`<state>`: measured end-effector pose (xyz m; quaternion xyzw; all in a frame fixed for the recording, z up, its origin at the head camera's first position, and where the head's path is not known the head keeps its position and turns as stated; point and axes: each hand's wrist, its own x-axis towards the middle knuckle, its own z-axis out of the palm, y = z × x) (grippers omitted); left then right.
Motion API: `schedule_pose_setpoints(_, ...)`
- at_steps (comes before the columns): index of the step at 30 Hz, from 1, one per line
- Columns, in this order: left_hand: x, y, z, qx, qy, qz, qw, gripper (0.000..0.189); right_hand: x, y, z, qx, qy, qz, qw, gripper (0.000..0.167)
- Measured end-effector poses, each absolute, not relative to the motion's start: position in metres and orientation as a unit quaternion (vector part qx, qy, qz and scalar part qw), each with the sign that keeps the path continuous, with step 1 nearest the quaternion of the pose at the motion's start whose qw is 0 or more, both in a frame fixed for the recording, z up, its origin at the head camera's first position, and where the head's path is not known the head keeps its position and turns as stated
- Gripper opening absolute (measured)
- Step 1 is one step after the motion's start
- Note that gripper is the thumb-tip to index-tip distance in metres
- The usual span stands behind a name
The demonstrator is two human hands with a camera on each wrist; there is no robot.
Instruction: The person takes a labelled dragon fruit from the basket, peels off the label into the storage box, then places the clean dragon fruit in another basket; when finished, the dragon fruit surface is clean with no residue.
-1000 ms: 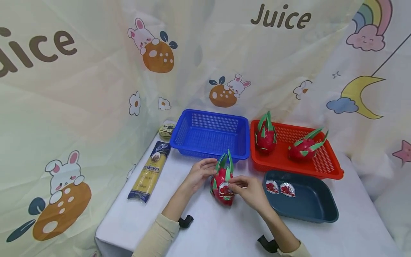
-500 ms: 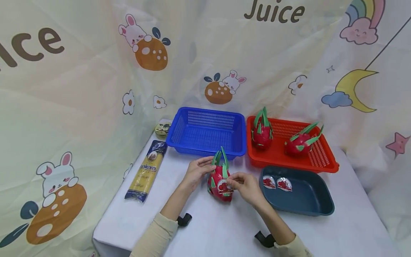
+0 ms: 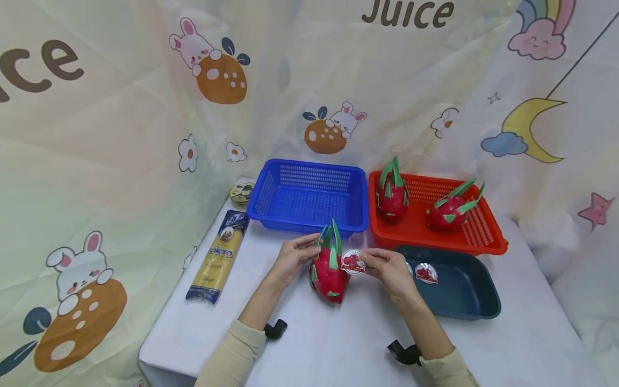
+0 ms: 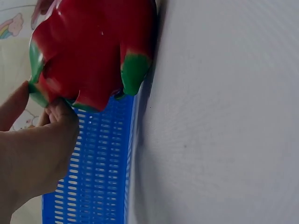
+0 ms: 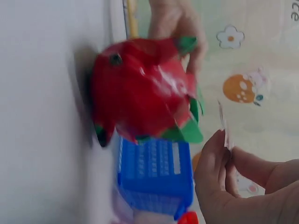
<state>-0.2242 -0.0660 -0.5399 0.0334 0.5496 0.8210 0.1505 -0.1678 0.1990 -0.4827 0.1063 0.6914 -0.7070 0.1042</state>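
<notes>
A red dragon fruit (image 3: 329, 279) with green leaf tips stands on the white table in front of the blue basket. At its upper left, my left hand (image 3: 290, 262) pinches a leaf tip between thumb and fingers, as the left wrist view shows. My right hand (image 3: 393, 273) pinches the edge of a round sticker (image 3: 353, 262) printed with red fruit. In the head view that sticker overlaps the fruit's right side; the right wrist view shows it edge-on, apart from the fruit (image 5: 145, 88). Behind the right hand, a second sticker (image 3: 426, 273) lies in the dark tray, with another mostly hidden.
A blue basket (image 3: 309, 207) sits at the back. Beside it, a red basket (image 3: 418, 236) holds two more dragon fruits (image 3: 393, 201). The dark tray (image 3: 466, 309) is at right. A pasta packet (image 3: 218, 260) and a round tin (image 3: 241, 193) lie along the left edge.
The sticker has come away from the fruit's front and moved up and right in my right hand. My left hand keeps its hold on the leaf. The head view has shifted slightly.
</notes>
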Motion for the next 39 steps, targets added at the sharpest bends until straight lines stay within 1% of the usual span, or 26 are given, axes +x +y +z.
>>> schedule_pose_setpoints(7,-0.224,-0.069,-0.538,0.025,0.550,0.818,0.166,0.050,-0.163,0.228,-0.471,0.106,0.659,-0.740,0.083,0.036)
schedule_pose_setpoints(12,-0.225,-0.070,-0.537,0.023,0.556,0.814,0.168,0.050,-0.158,0.248,-0.461,0.110,0.666,-0.733,0.084,0.040)
schedule_pose_setpoints(17,-0.224,-0.072,-0.537,0.019,0.560,0.811,0.168,0.048,-0.157,0.266,-0.459,0.091,0.687,-0.715,0.095,0.047)
schedule_pose_setpoints(23,-0.222,-0.072,-0.537,0.023,0.558,0.811,0.175,0.049,-0.154,0.295,-0.461,0.070,0.715,-0.684,0.125,0.053)
schedule_pose_setpoints(26,-0.221,-0.073,-0.537,0.019,0.555,0.812,0.178,0.049,-0.152,0.310,-0.460,0.062,0.729,-0.667,0.141,0.051)
schedule_pose_setpoints(31,-0.221,-0.077,-0.538,0.012,0.543,0.822,0.168,0.048,-0.155,0.328,-0.459,0.047,0.744,-0.646,0.162,0.050)
schedule_pose_setpoints(39,-0.223,-0.074,-0.539,0.007,0.527,0.830,0.180,0.047,-0.157,0.352,-0.460,0.058,0.775,-0.608,0.164,0.049)
